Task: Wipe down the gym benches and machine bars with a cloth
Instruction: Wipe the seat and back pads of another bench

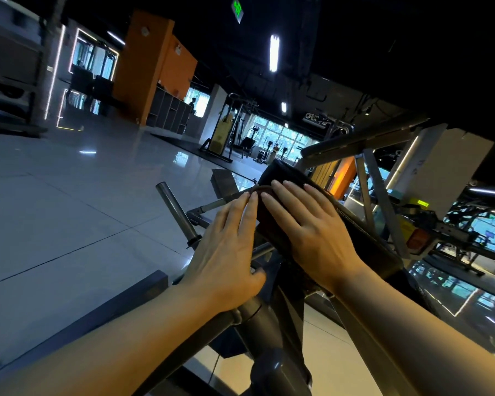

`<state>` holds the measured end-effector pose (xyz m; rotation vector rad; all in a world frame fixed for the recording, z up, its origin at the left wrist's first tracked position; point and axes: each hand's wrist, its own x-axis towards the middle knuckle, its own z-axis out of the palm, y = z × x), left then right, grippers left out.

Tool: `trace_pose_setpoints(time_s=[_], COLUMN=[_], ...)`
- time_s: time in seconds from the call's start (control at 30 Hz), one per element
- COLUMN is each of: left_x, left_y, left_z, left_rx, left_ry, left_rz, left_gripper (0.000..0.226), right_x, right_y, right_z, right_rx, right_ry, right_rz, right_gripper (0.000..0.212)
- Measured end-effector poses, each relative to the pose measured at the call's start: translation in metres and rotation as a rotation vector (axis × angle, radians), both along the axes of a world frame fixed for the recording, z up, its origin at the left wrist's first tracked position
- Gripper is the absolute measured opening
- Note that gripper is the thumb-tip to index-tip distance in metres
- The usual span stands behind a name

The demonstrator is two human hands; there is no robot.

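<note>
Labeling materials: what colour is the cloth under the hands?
Dark brown cloth, nearly black in the dim light; head view, the only one.

Both bare forearms are being extended forward from the near edge, converging toward the centre. The left hand [226,252] is being held flat, fingers straight and close together, pointing far and right. The right hand [306,230] is being laid palm-down just beside it, fingers straight, fingertips nearly touching.
</note>
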<state>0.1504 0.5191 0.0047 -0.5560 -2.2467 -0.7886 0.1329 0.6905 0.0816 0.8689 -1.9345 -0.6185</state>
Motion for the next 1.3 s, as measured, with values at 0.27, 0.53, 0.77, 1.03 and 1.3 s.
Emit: trace_pose_setpoints(time_s=[0.27,0.53,0.77,1.03,1.3], left_x=[0.0,0.003,0.004,0.003,0.005], left_y=[0.0,0.001,-0.002,-0.002,-0.001], left_z=[0.0,0.002,0.003,0.003,0.004], left_rx=[-0.008,-0.036,-0.087,-0.137,-0.182], left_ry=[-0.023,-0.033,-0.032,-0.05,-0.077], left_rz=[0.005,0.021,-0.011,0.03,0.012], left_gripper=[0.115,0.106,0.1,0.1,0.092], right_x=[-0.004,-0.012,0.0,-0.011,0.019], right_y=[0.004,-0.002,0.012,-0.02,0.046], right_z=[0.006,-0.001,-0.007,0.01,-0.009], right_rx=[-0.026,0.078,0.061,-0.016,0.086], right_ry=[0.014,0.094,0.099,0.071,0.093], right_rz=[0.05,0.088,0.038,0.028,-0.004], right_gripper=[0.075,0.048,0.037,0.04,0.036])
